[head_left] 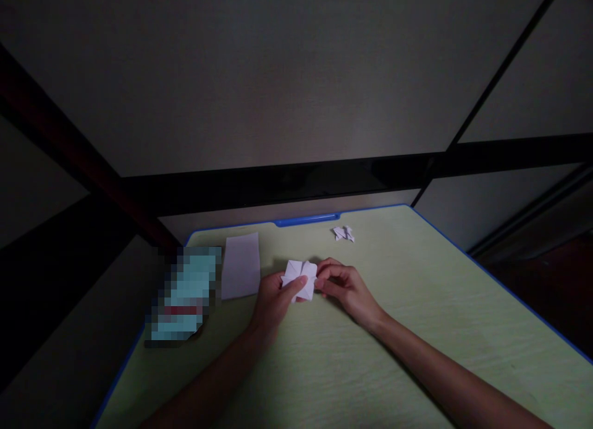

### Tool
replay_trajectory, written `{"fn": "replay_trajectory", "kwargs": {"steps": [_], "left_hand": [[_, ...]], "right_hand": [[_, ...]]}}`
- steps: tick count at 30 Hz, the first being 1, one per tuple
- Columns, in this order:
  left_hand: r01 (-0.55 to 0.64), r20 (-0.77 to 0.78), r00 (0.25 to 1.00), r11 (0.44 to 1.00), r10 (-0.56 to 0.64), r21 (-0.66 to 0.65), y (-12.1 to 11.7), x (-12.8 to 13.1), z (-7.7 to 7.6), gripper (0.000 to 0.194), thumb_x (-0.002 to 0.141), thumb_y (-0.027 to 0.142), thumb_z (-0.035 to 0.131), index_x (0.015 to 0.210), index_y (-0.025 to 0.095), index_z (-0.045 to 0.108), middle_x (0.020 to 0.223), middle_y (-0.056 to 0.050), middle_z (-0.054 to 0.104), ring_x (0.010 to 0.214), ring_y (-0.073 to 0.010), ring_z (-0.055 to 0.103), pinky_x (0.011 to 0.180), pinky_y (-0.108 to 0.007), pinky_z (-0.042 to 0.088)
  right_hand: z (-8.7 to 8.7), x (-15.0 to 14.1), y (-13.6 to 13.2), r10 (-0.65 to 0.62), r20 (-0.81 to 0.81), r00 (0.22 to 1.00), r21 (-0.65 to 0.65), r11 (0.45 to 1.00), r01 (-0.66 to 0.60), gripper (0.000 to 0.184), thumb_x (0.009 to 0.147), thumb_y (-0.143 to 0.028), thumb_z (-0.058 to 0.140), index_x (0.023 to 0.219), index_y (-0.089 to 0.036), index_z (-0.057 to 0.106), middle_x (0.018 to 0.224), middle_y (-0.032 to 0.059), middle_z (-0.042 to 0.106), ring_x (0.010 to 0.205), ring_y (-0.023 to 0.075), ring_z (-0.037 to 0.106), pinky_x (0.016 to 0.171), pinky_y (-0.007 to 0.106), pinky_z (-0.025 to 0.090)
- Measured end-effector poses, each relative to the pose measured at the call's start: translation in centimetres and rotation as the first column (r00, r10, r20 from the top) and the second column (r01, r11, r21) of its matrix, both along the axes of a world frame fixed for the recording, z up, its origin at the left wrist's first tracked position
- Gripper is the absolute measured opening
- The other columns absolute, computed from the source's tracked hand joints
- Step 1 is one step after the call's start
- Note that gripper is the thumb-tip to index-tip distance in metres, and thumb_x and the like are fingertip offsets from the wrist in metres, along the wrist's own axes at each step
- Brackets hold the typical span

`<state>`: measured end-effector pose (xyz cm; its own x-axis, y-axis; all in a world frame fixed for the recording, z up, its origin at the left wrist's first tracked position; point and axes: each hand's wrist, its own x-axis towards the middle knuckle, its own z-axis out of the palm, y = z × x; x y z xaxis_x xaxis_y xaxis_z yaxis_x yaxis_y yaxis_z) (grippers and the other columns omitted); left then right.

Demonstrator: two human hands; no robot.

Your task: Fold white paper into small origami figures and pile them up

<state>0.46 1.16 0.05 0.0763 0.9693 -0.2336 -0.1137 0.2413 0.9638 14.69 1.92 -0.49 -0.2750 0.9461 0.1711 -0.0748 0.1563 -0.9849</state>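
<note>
The left hand [273, 302] is gripping the folded paper [294, 270], thumb pressing on its face, while the right hand [345, 287] is pinching at its right edge with thumb and fingertips. A pale wall [278, 77] is rising behind the blue-edged table [463, 330], and the paper is being held just above the middle of the tabletop. A blue-green thing [189, 287], too blurred to name, is lying at the left; beside it flat white paper [241, 268] is resting, one sheet or several, I cannot tell. A small folded piece [343, 233] is sitting near the far edge. To my eye the folding is standing partway: creases and layered flaps are already showing, yet the shape is looking unfinished, with some folds remaining.
</note>
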Motion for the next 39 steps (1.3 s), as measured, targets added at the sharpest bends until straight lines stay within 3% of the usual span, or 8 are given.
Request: {"fn": "replay_trajectory", "kwargs": {"steps": [7,21,30,36,39], "left_hand": [[0.008,0.032,0.999,1.000,-0.008,-0.008,0.12,0.09,-0.22,0.026,0.057,0.029,0.063,0.072,0.008,0.063,0.058,-0.004,0.062,0.049,-0.0118,0.052,0.047,-0.021,0.039],[0.010,-0.005,1.000,1.000,-0.010,0.009,-0.08,0.23,0.30,0.022,0.056,0.028,0.063,0.067,0.008,0.063,0.054,-0.003,0.061,0.048,-0.0112,0.050,0.045,-0.020,0.036],[-0.026,-0.099,0.994,0.996,0.034,0.083,-0.47,0.22,0.68,0.019,0.056,0.028,0.062,0.060,0.010,0.061,0.050,-0.001,0.058,0.047,-0.0108,0.048,0.044,-0.019,0.035],[0.023,-0.097,0.995,0.996,-0.015,0.081,-0.52,0.17,0.52,0.016,0.056,0.027,0.062,0.056,0.011,0.059,0.045,0.002,0.054,0.042,-0.0085,0.044,0.043,-0.019,0.031],[0.099,-0.058,0.994,0.993,-0.096,0.063,-0.39,-0.06,0.37,0.017,0.056,0.027,0.062,0.054,0.011,0.058,0.045,0.002,0.053,0.043,-0.0081,0.043,0.042,-0.018,0.030]], "right_hand": [[-0.86,-0.39,-0.15,-0.050,-0.160,0.986,-0.132,0.991,0.029,0.012,0.065,-0.020,0.059,0.056,-0.013,0.056,0.058,-0.0004,0.053,0.056,0.0096,0.046,0.054,0.022,0.034],[-0.63,-0.59,-0.45,-0.092,-0.180,0.979,-0.121,0.990,0.071,0.011,0.064,-0.017,0.057,0.054,-0.013,0.055,0.060,0.0004,0.056,0.057,0.0109,0.048,0.055,0.022,0.034],[-0.19,-0.64,-0.01,-0.025,-0.041,0.999,-0.173,0.985,0.017,0.014,0.062,-0.022,0.057,0.054,-0.014,0.049,0.049,-0.0045,0.046,0.047,0.0072,0.039,0.047,0.020,0.027],[-0.30,-0.56,-0.16,0.097,0.045,0.994,-0.126,0.988,-0.091,0.027,0.069,-0.034,0.050,0.052,-0.015,0.042,0.046,-0.0057,0.039,0.042,0.0053,0.032,0.042,0.019,0.023],[-0.44,-0.43,-0.45,0.115,0.052,0.992,-0.098,0.989,-0.109,0.029,0.070,-0.035,0.049,0.051,-0.016,0.039,0.045,-0.0065,0.034,0.041,0.0047,0.027,0.040,0.019,0.020]]}}
